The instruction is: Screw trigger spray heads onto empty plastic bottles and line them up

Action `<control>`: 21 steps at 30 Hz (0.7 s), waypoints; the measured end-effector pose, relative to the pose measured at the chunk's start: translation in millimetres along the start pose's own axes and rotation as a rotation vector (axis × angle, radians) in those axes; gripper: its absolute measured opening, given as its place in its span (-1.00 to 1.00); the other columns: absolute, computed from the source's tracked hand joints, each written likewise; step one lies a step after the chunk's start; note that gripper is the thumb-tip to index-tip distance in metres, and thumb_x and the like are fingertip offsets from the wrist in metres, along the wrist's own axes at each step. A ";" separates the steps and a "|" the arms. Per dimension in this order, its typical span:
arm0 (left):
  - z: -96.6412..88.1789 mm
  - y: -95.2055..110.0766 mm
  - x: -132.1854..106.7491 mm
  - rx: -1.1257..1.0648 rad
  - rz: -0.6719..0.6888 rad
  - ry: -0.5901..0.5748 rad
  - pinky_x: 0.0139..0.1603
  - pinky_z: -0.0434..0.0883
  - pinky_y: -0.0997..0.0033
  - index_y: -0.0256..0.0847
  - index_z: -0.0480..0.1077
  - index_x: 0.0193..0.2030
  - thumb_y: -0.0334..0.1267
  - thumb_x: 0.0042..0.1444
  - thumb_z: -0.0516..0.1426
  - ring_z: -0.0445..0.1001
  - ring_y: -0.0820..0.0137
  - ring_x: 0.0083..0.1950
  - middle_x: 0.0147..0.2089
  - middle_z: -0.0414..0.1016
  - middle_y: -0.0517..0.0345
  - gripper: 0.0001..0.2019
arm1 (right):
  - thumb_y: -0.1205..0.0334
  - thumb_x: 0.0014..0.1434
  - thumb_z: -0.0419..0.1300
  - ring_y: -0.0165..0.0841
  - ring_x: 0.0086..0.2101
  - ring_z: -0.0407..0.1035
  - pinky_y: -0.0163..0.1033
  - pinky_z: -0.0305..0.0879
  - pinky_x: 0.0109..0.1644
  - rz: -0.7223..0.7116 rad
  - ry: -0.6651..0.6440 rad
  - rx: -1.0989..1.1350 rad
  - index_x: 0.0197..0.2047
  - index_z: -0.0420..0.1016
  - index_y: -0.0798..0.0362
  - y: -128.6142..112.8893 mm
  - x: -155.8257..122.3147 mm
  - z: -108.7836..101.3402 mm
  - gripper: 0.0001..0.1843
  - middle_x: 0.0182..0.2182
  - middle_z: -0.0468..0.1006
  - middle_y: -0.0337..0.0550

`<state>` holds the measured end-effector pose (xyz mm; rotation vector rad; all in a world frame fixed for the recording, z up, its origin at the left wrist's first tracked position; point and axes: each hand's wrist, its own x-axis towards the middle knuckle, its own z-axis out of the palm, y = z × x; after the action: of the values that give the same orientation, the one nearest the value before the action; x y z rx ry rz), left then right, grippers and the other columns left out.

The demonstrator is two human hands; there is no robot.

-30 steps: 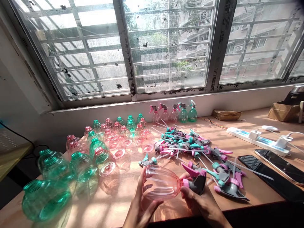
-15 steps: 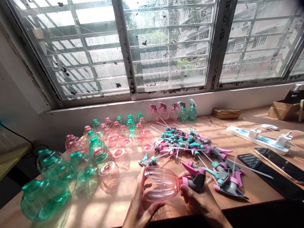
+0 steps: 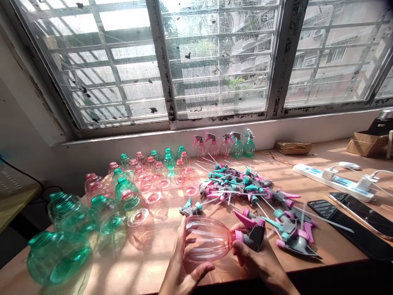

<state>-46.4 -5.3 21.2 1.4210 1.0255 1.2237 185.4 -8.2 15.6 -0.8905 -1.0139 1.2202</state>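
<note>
The left hand cups the base of a pink bottle with its fingers behind and its thumb along the lower side, while the right hand grips the collar of a pink and grey head between thumb and fingers. Beyond them a barred window spans the wall, and sunlight from it stripes the table. Open bottles, green and pink, stand upright on the left; a heap of heads and straws lies just past the hands. Five sprayers stand in a row by the wall, with a strip and two phones to the right. One loose head lies just behind the bottle. The likeliest trouble seems a crooked collar: if head and neck are out of line when turned, the threads could cross and later leak; whether it is fully seated cannot be told. The smooth bottle could also spin in the left palm, since that thumb appears to press lightly, or dent if squeezed hard. A slip could drop it at the table's near edge. The bottle lies on its side between the hands, base in the left palm, neck towards the right, with the head joined at the neck.
</note>
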 end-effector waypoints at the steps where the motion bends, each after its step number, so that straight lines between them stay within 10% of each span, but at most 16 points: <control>1: 0.1 -1.3 0.3 0.013 -0.003 0.007 0.20 0.54 0.15 0.13 0.05 0.57 0.18 0.02 0.44 0.49 0.03 0.21 0.28 0.44 -0.03 0.06 | -0.16 0.09 0.54 -0.44 -0.64 0.34 -0.36 0.24 -0.55 -0.001 -0.007 0.014 -0.06 0.49 0.04 0.3 0.1 -0.1 -0.44 -0.57 0.60 -0.26; 21: -1.2 -9.0 1.2 0.009 0.028 0.002 0.20 0.53 0.14 0.19 0.05 0.57 0.20 0.07 0.41 0.46 0.06 0.21 0.43 0.27 -0.05 0.01 | -0.17 0.10 0.53 -0.44 -0.63 0.35 -0.36 0.25 -0.53 0.018 -0.032 0.071 -0.08 0.49 0.03 -6.1 -0.1 0.7 -0.45 -0.57 0.60 -0.26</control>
<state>-47.5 -2.2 12.6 1.4448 1.0169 1.2424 186.7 -9.1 21.5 -0.8290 -0.9834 1.2814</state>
